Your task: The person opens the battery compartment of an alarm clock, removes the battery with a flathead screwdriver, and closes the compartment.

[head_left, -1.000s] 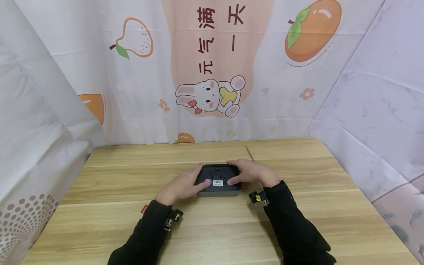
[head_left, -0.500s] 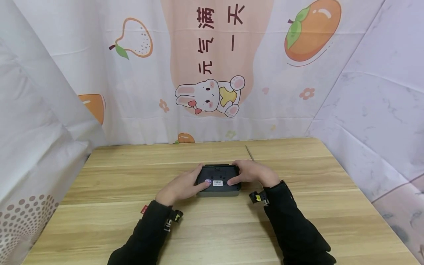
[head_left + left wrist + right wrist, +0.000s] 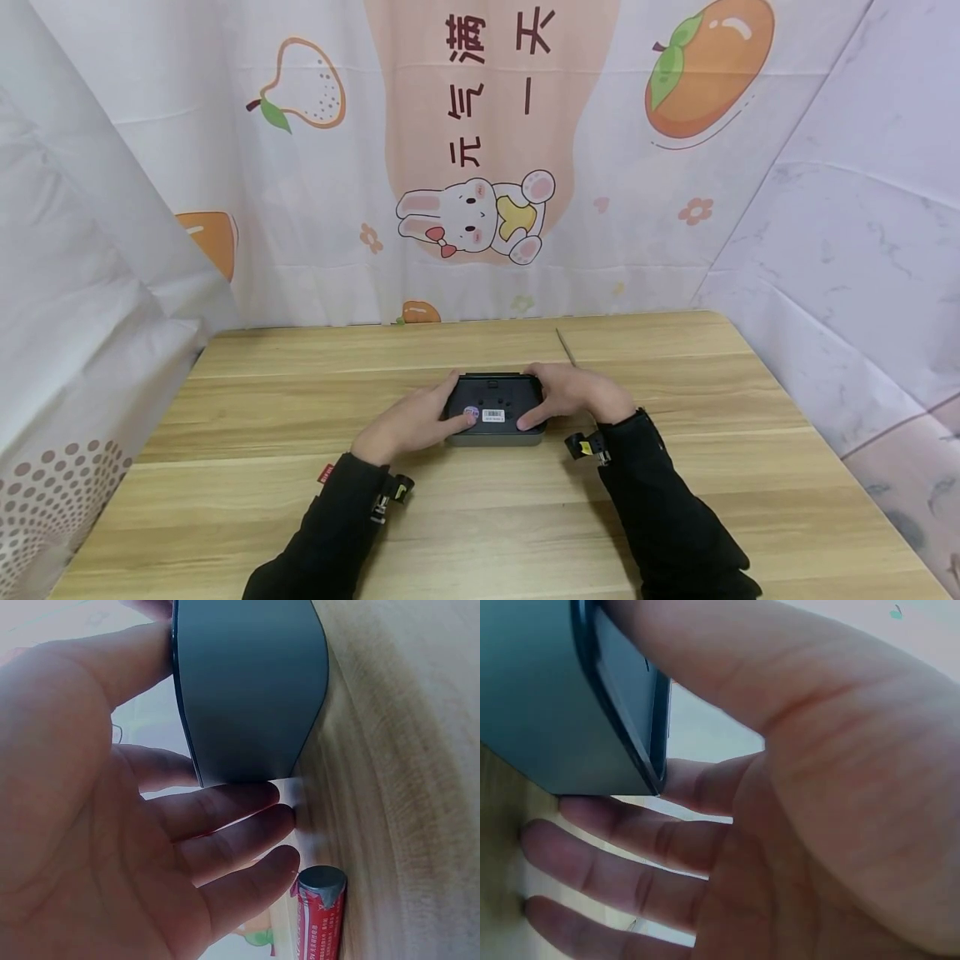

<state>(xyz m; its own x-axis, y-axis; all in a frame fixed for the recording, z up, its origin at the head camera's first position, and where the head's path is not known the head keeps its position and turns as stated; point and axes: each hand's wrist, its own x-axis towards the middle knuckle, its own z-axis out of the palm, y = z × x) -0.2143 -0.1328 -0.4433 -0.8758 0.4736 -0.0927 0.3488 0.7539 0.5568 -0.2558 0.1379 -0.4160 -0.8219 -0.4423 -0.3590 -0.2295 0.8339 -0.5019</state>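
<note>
A black box-shaped device point(image 3: 497, 396) with grey sides lies on the wooden table, its labelled black face up. On that face are a white barcode label point(image 3: 492, 415) and a small round sticker point(image 3: 471, 412). My left hand point(image 3: 408, 422) grips its left end, thumb on top and fingers round the far side. At the right end my right hand point(image 3: 576, 393) holds it the same way, thumb near the front corner. Both wrist views show the smooth grey side point(image 3: 251, 690) between thumb and fingers. Past my left fingertips lies a red battery point(image 3: 321, 915).
A thin metal rod point(image 3: 566, 345) sticks out behind my right hand, the rest of it hidden. The wooden table point(image 3: 480, 517) ends at a printed curtain point(image 3: 315, 208) at the back, with white cloth on both sides.
My right index finger has drawn back to the right along the device's far edge. The right thumb has slid slightly toward the near edge. My left hand and the device stay put.
</note>
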